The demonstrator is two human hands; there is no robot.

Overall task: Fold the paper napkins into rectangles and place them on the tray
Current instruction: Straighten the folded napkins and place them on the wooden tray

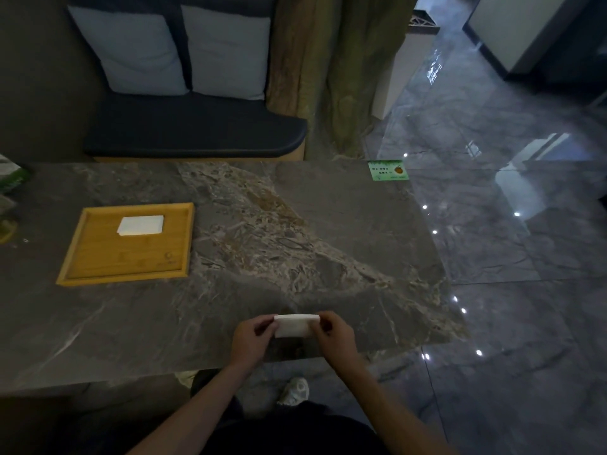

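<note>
A white paper napkin point(294, 326), folded into a small rectangle, is held just above the near edge of the marble table. My left hand point(251, 339) pinches its left end and my right hand point(333, 333) pinches its right end. A wooden tray point(98, 264) lies on the table to the left. One folded white napkin point(141, 225) rests in the tray's far half.
The dark marble table point(262, 224) spans the view, with a green card point(388, 170) at its far right corner and green packaging point(11, 178) at the far left edge. Behind it stands a bench with two grey cushions point(184, 50). Glossy floor lies to the right.
</note>
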